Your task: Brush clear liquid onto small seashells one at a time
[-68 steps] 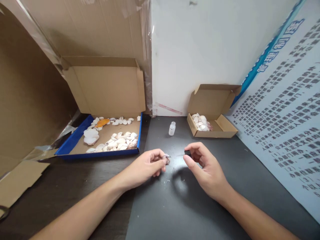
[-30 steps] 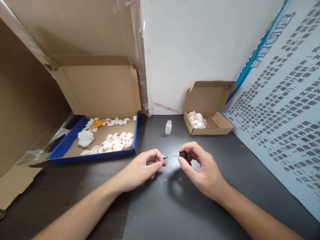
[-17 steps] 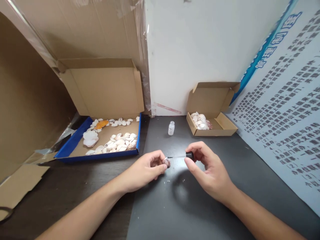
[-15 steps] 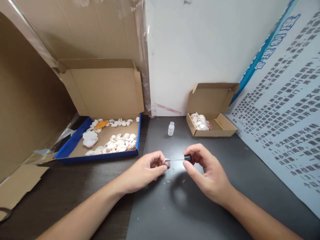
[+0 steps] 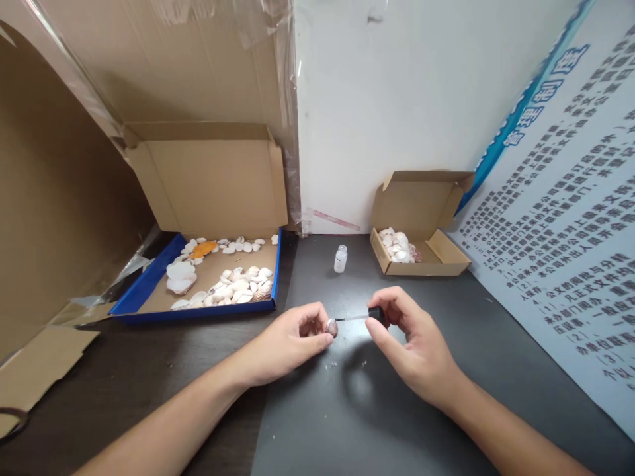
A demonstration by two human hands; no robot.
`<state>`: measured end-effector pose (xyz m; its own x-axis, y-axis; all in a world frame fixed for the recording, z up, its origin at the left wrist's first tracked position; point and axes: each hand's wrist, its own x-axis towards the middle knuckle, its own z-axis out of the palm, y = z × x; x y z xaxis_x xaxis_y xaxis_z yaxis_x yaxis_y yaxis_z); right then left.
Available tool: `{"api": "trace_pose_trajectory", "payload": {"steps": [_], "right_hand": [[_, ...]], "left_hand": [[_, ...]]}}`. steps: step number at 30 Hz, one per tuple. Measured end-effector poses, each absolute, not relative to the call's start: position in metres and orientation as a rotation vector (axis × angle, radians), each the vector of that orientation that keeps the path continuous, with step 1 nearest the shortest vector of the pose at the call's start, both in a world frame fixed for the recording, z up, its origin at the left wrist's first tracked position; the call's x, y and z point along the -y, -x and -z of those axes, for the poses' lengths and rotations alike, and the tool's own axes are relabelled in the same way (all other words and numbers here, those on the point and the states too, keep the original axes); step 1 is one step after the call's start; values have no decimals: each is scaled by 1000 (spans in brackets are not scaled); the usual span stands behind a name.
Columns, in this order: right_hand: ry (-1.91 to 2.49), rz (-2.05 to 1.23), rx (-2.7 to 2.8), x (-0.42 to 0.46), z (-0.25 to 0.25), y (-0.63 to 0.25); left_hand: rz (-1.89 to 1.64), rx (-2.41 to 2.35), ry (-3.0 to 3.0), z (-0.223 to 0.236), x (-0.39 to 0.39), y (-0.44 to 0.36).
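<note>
From the head camera, I work above the dark tabletop (image 5: 302, 430), a small brownish shell (image 5: 332, 328) pinched between the thumb and fingers of my left hand (image 5: 292, 340), its exposed side facing my right. The fingers of my right hand (image 5: 417, 350) pinch a black cap (image 5: 377, 315) whose thin brush (image 5: 353, 318) points left, nearly level, its dark tip at the shell's upper edge; whether it touches is too small to tell. Done well, I judge, this calls for a firm but gentle left pinch, a steady right hand and short, light strokes, my left fingertips kept out of the bristles' path. Beyond both hands and well apart from them, an uncapped bottle (image 5: 340, 259) stands upright, and a careless forward reach could tip it. The near corner of a blue-walled box (image 5: 141, 285), with pale shells (image 5: 238, 287) heaped along its near side, comes close to my left hand; a smaller cardboard box (image 5: 424, 269) sits back to my right, near the white wall (image 5: 397, 86). The best room for moving lies from between my hands back toward me, over white flecks (image 5: 333, 364) on the tabletop
</note>
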<state>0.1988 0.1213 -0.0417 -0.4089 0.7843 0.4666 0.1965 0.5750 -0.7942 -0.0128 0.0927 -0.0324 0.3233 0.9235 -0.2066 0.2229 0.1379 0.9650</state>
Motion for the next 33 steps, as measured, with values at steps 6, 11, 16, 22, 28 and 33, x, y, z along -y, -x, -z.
{"api": "trace_pose_trajectory", "payload": {"steps": [6,11,16,22,28,33], "right_hand": [[843,-941,1940,-123,45,-200],[848,-968,1894,-125,46,-200],[900,-987,1905,-125,46,-201],[846,-1008,1917,-124,46,-199],[855,-1021,1924,-121,48,-199],[883,-992,1905,-124,49,-199]], "left_hand": [[-646,-1249,-1386,34,-92,14],[-663,-1250,-1350,34,-92,13],[-709,-1213,-1350,33,-93,12],[-724,-1177,-1366,33,-92,13],[-712,-1191,-1298,36,-93,11],[-743,-1190,-1257,34,-94,10]]}}
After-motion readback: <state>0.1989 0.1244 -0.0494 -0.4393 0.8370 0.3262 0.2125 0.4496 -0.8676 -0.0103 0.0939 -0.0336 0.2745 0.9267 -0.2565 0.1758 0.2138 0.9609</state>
